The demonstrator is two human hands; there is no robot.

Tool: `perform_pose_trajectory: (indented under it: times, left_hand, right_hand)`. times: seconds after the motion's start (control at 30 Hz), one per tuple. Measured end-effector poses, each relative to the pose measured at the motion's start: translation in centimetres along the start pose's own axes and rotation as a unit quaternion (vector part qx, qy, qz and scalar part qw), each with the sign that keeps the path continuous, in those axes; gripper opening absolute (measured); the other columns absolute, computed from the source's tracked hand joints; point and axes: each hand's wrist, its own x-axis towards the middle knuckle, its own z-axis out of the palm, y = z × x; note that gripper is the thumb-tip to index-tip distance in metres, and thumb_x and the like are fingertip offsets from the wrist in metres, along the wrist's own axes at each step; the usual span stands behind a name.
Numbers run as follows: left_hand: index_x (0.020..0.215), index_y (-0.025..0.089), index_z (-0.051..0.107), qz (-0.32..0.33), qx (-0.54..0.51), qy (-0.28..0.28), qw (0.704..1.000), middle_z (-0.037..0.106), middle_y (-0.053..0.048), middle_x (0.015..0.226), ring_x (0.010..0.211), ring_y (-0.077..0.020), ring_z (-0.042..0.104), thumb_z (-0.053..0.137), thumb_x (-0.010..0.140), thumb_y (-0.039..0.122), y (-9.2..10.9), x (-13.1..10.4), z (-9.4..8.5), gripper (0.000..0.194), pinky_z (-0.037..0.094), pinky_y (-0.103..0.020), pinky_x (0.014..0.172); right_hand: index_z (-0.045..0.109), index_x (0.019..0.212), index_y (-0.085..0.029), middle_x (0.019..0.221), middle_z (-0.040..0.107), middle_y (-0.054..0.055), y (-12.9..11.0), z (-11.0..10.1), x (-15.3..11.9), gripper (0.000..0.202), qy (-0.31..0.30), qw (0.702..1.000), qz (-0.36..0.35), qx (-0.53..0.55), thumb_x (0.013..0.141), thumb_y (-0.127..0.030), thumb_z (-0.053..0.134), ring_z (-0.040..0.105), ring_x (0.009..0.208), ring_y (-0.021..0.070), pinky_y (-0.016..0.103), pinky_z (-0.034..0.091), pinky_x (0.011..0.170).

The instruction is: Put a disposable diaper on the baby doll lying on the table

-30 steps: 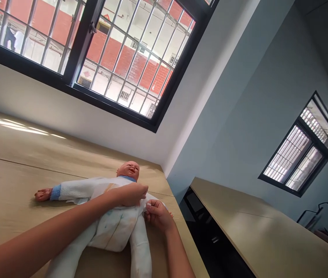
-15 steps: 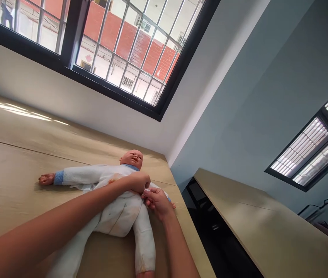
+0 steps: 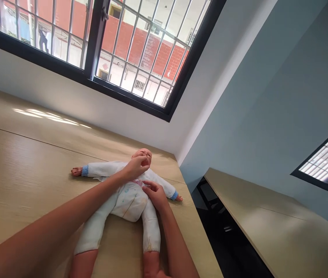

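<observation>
A baby doll (image 3: 126, 216) lies on its back on the wooden table (image 3: 36, 185), dressed in white clothes with blue cuffs. Its arms are spread and its lower legs bare. My left hand (image 3: 138, 167) is curled over the doll's upper chest and chin, covering the collar; what its fingers hold is hidden. Beside the doll's waist, my right hand (image 3: 156, 195) has its fingers stretched out and apart, the tips touching the white clothing. Between my hands, a small pinkish patch (image 3: 137, 182) shows at the belly. Teal marks dot the white cloth over the hips.
A barred window (image 3: 140, 46) in a dark frame is above the table's far side. The table's right edge lies close to the doll. Past a dark gap stands another wooden table (image 3: 262, 220) along the blue-grey wall (image 3: 239, 116).
My hands have parted: the left moved up towards the doll's chin, while the right opened its pinch and stayed at the waist. The camera view has shifted, placing the doll further right.
</observation>
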Motion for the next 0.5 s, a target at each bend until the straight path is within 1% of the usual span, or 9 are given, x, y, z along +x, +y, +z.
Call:
perform_pose_trajectory:
  times: [0.03,0.1,0.17,0.23,0.3,0.33,0.43,0.5]
  left_hand:
    - [0.091,0.020,0.066,-0.005,0.013,0.020,1.000,0.073,-0.008,0.101,0.101,-0.0272,0.066,0.059,0.082,0.040,-0.2,-1.2,-0.9,0.023,0.050,-0.037,0.092]
    - [0.105,0.020,0.064,-0.024,0.039,0.048,0.998,0.070,-0.010,0.112,0.109,-0.0299,0.064,0.067,0.076,0.046,-0.9,-3.8,-2.3,0.039,0.048,-0.039,0.096]
    - [0.117,0.018,0.059,-0.064,0.059,0.072,0.994,0.068,-0.013,0.119,0.113,-0.0326,0.063,0.070,0.073,0.052,-1.6,-6.0,-3.1,0.057,0.047,-0.041,0.097]
    - [0.121,0.016,0.056,-0.115,0.071,0.096,0.986,0.067,-0.015,0.118,0.112,-0.0349,0.063,0.068,0.074,0.059,-2.4,-7.5,-3.3,0.065,0.048,-0.043,0.094]
    - [0.115,0.015,0.057,-0.153,0.073,0.111,0.979,0.068,-0.014,0.113,0.106,-0.0351,0.065,0.066,0.074,0.064,-3.0,-8.1,-3.3,0.064,0.049,-0.043,0.090]
    - [0.111,0.016,0.059,-0.162,0.071,0.113,0.978,0.069,-0.012,0.109,0.103,-0.0342,0.065,0.065,0.074,0.065,-3.2,-8.2,-3.3,0.061,0.049,-0.042,0.088]
    - [0.096,0.018,0.063,-0.161,0.055,0.102,0.980,0.071,-0.007,0.097,0.093,-0.0297,0.065,0.064,0.074,0.064,-3.5,-8.1,-3.4,0.050,0.048,-0.039,0.083]
    - [0.092,0.018,0.065,-0.159,0.039,0.096,0.982,0.071,-0.006,0.092,0.089,-0.0276,0.064,0.063,0.075,0.063,-3.7,-8.1,-3.6,0.049,0.048,-0.037,0.080]
  right_hand:
    - [0.075,0.102,-0.014,0.060,0.057,-0.004,0.0,0.3,0.0,0.054,0.009,1.000,0.000,-0.002,0.063,-0.050,0.086,0.044,0.056,0.0117,0.026,0.033,0.057]
    - [0.073,0.098,-0.013,0.059,0.057,-0.004,-0.1,0.9,0.0,0.051,0.033,0.999,0.001,-0.007,0.064,-0.050,0.084,0.045,0.055,0.0120,0.026,0.033,0.056]
    - [0.069,0.092,-0.014,0.057,0.056,-0.005,-0.1,1.3,0.0,0.046,0.067,0.998,0.006,-0.018,0.064,-0.048,0.085,0.044,0.054,0.0118,0.026,0.033,0.055]
    - [0.064,0.084,-0.017,0.054,0.052,-0.007,-0.1,1.5,0.1,0.042,0.108,0.993,0.015,-0.036,0.061,-0.043,0.087,0.042,0.053,0.0116,0.026,0.030,0.053]
    - [0.058,0.076,-0.020,0.053,0.050,-0.008,-0.1,1.5,0.2,0.040,0.146,0.987,0.023,-0.057,0.058,-0.039,0.089,0.041,0.054,0.0119,0.026,0.029,0.052]
    - [0.056,0.072,-0.021,0.053,0.050,-0.008,-0.1,1.5,0.3,0.040,0.160,0.984,0.026,-0.067,0.057,-0.038,0.089,0.041,0.055,0.0123,0.026,0.028,0.052]
    - [0.050,0.064,-0.024,0.052,0.050,-0.007,-0.3,1.5,0.3,0.039,0.187,0.978,0.027,-0.087,0.060,-0.038,0.087,0.041,0.055,0.0132,0.027,0.028,0.052]
    - [0.048,0.063,-0.025,0.050,0.050,-0.006,-0.6,1.5,0.1,0.037,0.187,0.978,0.019,-0.086,0.064,-0.039,0.083,0.041,0.053,0.0135,0.028,0.029,0.052]
